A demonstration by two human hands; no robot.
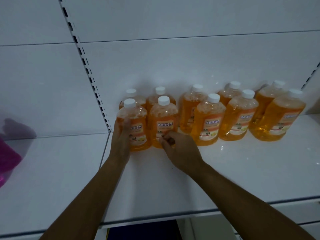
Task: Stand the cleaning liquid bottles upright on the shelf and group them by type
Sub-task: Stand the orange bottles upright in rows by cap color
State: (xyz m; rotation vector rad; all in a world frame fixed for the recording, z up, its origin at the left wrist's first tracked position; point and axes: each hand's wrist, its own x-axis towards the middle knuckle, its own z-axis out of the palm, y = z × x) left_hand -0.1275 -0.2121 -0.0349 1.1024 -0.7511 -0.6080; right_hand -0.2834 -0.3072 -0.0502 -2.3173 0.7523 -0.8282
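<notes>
Bottles of orange liquid with white caps stand upright on the white shelf (242, 170), in two rows close to the back wall, and all seem to be of one type. At the far left, on the next shelf section, there is a pink thing (8, 158), blurred, and I cannot tell what it is. Beside it runs the slotted upright (90, 73) that divides the two sections.

The left hand (122, 135) lies against the left side of the first front bottle (134, 125); the thumb comes over the front of it, so the hand holds this bottle, probably to keep it straight and close against its neighbour. The right hand (174, 146) is at the lower front of the second front bottle (163, 122), with fingers curled narrow and the tips pinching at the label; I judge it turns or pushes this bottle so that the label faces out. These two bottles stand just beside each other, with two more close behind them.

Further right, the other pairs (209, 122) stand a little apart, and the last ones lean in the wide-angle view, so I cannot tell if they are really tilted. The group looks almost finished; I think only closing the gaps is left
</notes>
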